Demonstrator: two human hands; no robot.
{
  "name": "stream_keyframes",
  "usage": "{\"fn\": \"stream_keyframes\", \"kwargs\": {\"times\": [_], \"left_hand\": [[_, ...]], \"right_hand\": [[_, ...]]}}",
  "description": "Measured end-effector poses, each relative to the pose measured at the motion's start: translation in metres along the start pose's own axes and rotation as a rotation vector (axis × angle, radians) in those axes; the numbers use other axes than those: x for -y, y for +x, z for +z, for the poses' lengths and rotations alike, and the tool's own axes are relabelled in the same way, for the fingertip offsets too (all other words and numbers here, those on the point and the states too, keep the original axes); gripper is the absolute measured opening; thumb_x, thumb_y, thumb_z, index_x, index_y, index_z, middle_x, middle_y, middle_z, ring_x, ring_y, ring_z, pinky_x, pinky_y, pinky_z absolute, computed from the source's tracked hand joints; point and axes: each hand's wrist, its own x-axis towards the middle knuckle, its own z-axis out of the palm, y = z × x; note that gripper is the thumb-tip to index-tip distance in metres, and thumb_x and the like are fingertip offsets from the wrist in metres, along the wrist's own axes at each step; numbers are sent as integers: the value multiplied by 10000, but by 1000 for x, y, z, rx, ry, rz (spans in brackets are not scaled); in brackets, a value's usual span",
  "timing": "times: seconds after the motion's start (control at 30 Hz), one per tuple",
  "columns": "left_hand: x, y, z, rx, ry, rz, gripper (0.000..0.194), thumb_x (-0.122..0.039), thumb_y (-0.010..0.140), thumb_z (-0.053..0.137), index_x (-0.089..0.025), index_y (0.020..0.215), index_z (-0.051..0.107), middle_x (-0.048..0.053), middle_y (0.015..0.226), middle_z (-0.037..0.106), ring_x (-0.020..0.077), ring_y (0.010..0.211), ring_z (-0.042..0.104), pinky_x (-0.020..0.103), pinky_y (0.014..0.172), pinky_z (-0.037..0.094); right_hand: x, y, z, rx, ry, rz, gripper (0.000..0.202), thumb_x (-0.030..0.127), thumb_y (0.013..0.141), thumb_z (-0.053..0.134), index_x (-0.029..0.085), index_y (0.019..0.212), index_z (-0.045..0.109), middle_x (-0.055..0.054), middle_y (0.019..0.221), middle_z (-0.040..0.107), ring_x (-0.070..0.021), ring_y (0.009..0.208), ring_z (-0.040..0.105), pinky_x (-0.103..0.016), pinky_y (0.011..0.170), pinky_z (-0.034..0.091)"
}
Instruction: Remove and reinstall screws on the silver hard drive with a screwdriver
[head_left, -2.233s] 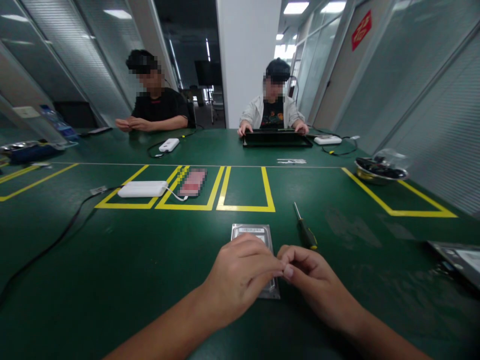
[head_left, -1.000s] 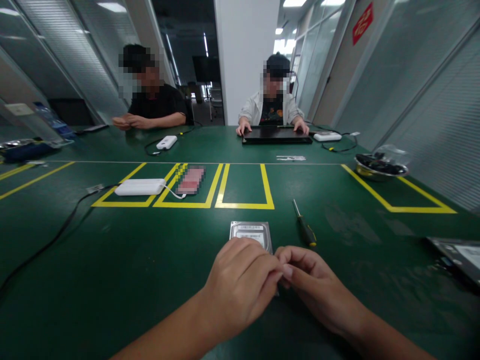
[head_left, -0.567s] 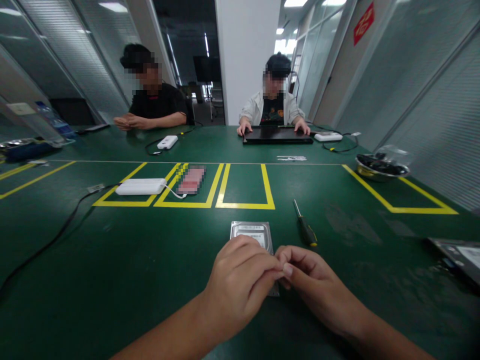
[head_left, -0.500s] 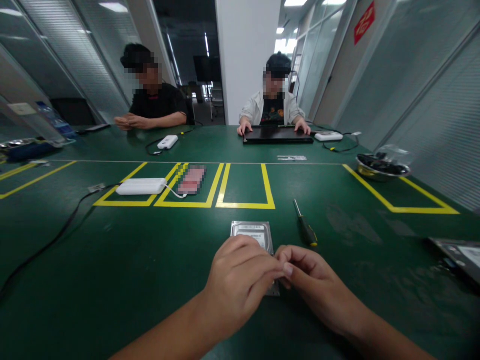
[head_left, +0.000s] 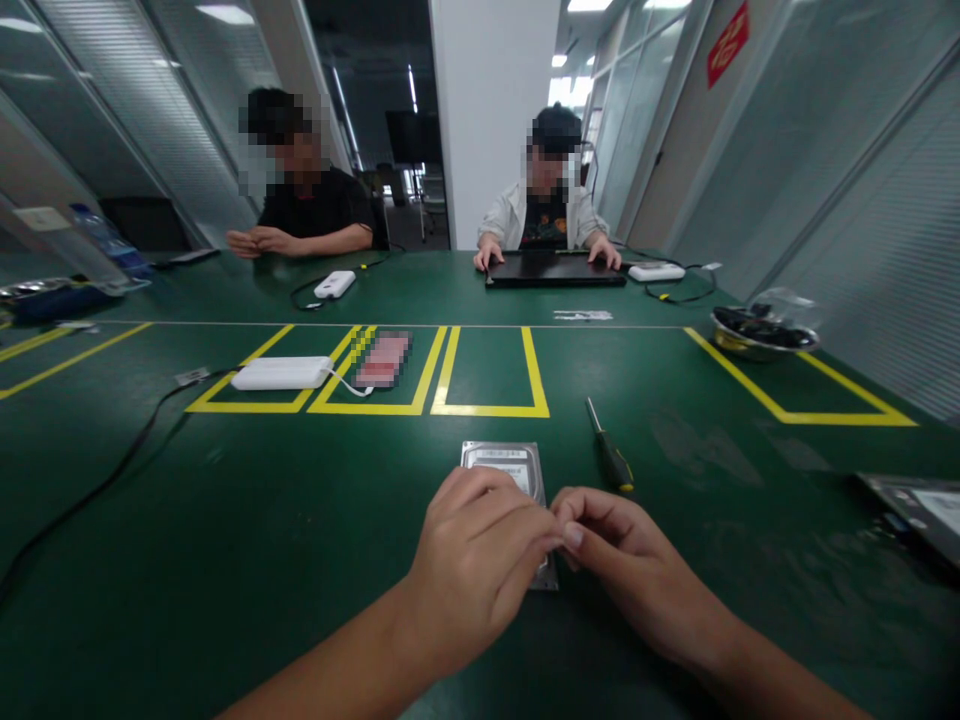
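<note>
A silver hard drive with a white label lies flat on the green table, its near part largely covered by my hands. Above it, my left hand has its thumb and fingers pinched together. My right hand meets it from the right, thumb pressed against the index finger, the fingertips of both hands touching. Whatever lies between them is hidden or too small to name. Just beyond my right hand rests a screwdriver with a dark handle, its shaft pointing away from me.
Yellow tape marks rectangles across the table. A white power bank is cabled to a phone. At right are a metal bowl of dark items and a device. Opposite, two people sit, one holding a black panel.
Hardly anything differs. Both hands stay pinched together over the hard drive, and the whole view has shifted very slightly.
</note>
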Motion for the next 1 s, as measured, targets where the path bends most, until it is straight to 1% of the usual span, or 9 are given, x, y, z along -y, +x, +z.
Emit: {"fn": "stream_keyframes", "kwargs": {"times": [0.1,0.17,0.3,0.37,0.53,0.63,0.77,1.0], "left_hand": [[1,0,-1,-14,6,1,117,-108,923,567,-178,944,657,16,866,694,182,834,568,352,797,411],[3,0,-2,-11,14,-10,98,-117,924,570,-173,924,650,15,849,682,182,824,561,350,787,407],[8,-2,-4,29,30,-40,93,-131,934,566,-183,930,644,9,854,674,183,827,555,347,779,394],[9,-3,-6,50,34,-42,96,-135,940,559,-187,933,640,6,857,672,182,829,556,344,779,389],[12,-4,-9,120,55,-57,91,-164,955,544,-189,934,629,7,860,656,186,831,546,347,773,371],[13,-5,-8,166,61,-64,102,-177,965,524,-184,925,618,10,848,639,184,810,534,343,752,359],[13,-5,-6,216,89,-54,135,-189,977,494,-180,914,613,18,847,632,189,805,530,342,745,353],[12,-8,-4,432,232,-52,172,-214,985,473,-180,874,600,27,835,614,207,830,532,352,746,352]], "right_hand": [[2,1,-1,-31,-47,-22,268,390,945,643,140,866,589,6,767,490,-89,714,430,-194,651,345],[3,2,-2,-77,-82,-39,273,396,944,642,143,854,592,9,760,489,-87,707,428,-191,649,352],[5,4,-5,-187,-170,-54,284,406,940,640,148,831,596,14,739,485,-83,681,418,-182,621,351],[6,5,-6,-216,-225,-77,283,408,939,635,151,826,601,15,730,487,-84,673,420,-180,613,352],[11,5,-4,-222,-370,-118,274,400,945,599,152,828,612,11,727,512,-88,653,443,-185,588,363],[11,5,-4,-218,-472,-148,260,382,957,569,154,840,617,4,758,546,-97,686,487,-195,621,390],[6,6,-7,-213,-566,-186,231,345,967,546,162,848,622,-1,803,577,-107,730,523,-211,657,408],[-6,7,-11,-208,-745,-230,199,298,974,506,175,863,616,7,797,586,-112,713,531,-237,643,396]]}}
